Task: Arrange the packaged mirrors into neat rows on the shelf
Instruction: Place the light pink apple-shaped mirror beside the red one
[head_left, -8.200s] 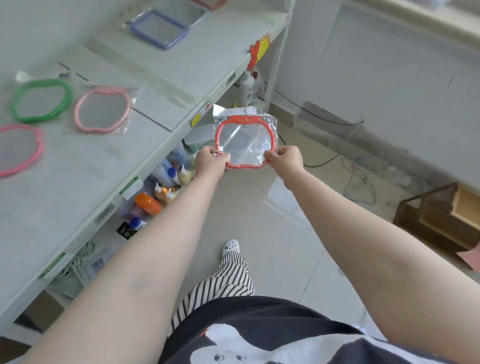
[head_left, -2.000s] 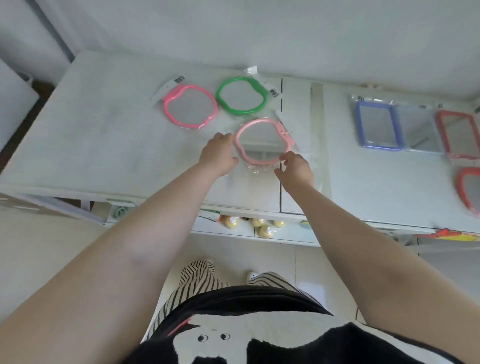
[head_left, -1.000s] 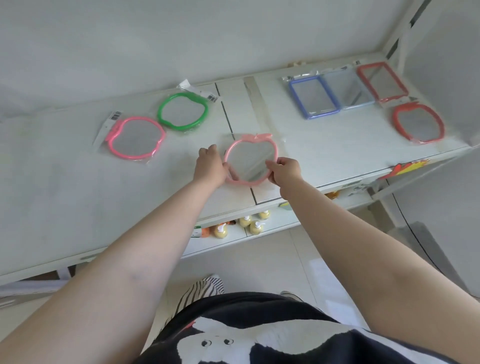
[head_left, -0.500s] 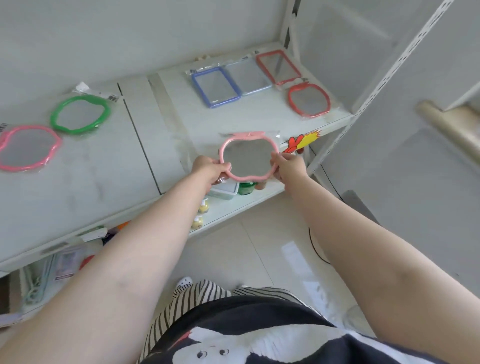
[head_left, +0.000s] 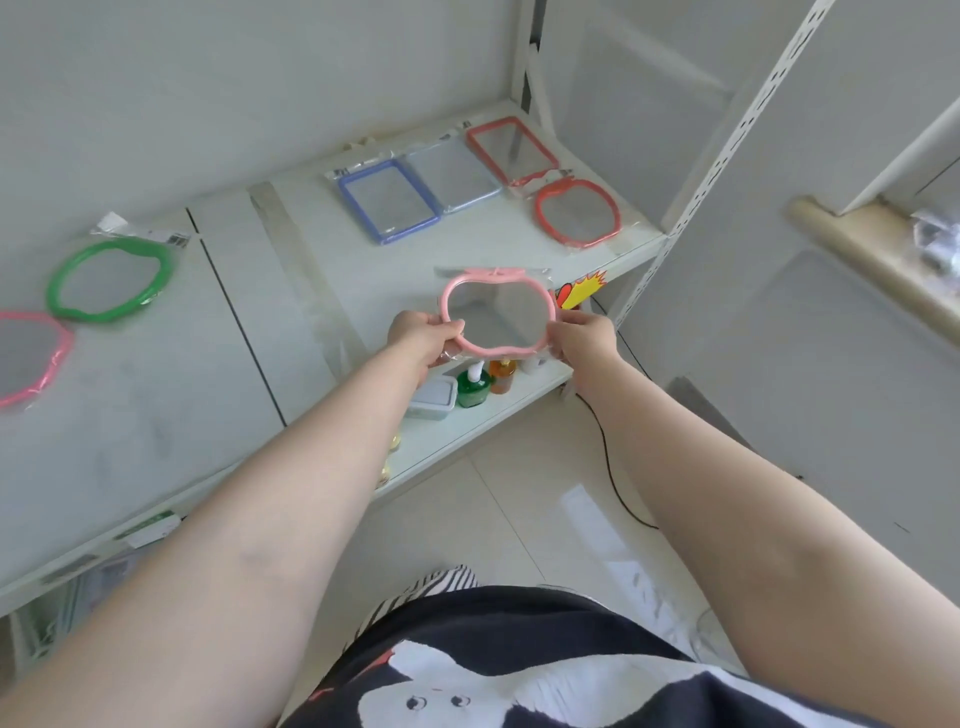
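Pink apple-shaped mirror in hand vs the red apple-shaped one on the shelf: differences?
The pink apple-shaped mirror is held up off the shelf by its side edges, the left hand and right hand each pinching one; the red apple-shaped mirror lies flat on the shelf near its right end. The pink frame is pale; the red frame is a strong orange-red. Both are in clear plastic packaging, with the same rounded apple outline.

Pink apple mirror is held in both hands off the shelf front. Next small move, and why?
Probably carry it forward and set it flat on the bare shelf patch just left of the red apple mirror. The left hand and right hand pinch the pink apple mirror by its sides, above the shelf's front edge. Behind that patch, three rectangular mirrors form a back row, so it would extend the front row.
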